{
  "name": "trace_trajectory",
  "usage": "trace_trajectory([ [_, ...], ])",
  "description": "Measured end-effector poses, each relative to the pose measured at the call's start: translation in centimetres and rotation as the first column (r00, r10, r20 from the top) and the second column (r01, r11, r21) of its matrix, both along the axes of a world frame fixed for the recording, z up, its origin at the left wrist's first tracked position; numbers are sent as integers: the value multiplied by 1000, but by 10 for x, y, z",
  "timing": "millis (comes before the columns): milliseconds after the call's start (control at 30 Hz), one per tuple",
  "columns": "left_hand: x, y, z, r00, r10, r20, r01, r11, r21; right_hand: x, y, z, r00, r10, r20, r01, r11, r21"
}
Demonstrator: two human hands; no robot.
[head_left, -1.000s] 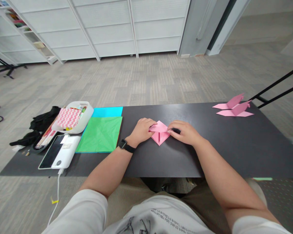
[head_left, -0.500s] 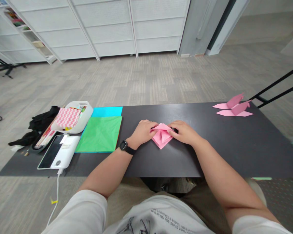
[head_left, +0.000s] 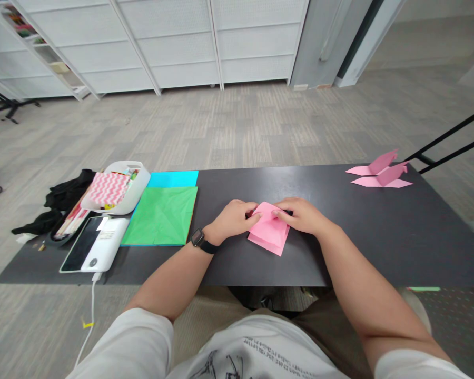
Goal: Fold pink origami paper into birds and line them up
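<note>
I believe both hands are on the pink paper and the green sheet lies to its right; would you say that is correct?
Not quite: the head view shows the green sheet lying to the left of the pink paper, not the right. The left hand and right hand are indeed both on it.

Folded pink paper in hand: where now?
Head view, near centre: the folded pink paper is held between the left hand and right hand, right of the square green paper.

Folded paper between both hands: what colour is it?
The folded paper is pink, showing best in the head view.
</note>
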State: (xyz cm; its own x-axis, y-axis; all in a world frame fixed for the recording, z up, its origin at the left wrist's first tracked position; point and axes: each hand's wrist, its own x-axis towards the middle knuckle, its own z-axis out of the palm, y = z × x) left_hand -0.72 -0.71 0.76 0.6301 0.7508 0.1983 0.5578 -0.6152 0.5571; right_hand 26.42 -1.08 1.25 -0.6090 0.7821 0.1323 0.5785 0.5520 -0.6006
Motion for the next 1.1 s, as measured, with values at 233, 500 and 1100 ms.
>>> trace_trajectory([
  [233,1,4,-8,983,143,113,-132,987,-96,-1,-5,7,972,-144,-183,178,967,181],
  [500,1,9,-18,927,196,320,-205,979,-6,-13,-17,14,984,82,-155,-41,967,251],
  [1100,-14,20,-11,974,202,101,-215,967,136,-9,-17,11,998,11,-61,6,960,278],
])
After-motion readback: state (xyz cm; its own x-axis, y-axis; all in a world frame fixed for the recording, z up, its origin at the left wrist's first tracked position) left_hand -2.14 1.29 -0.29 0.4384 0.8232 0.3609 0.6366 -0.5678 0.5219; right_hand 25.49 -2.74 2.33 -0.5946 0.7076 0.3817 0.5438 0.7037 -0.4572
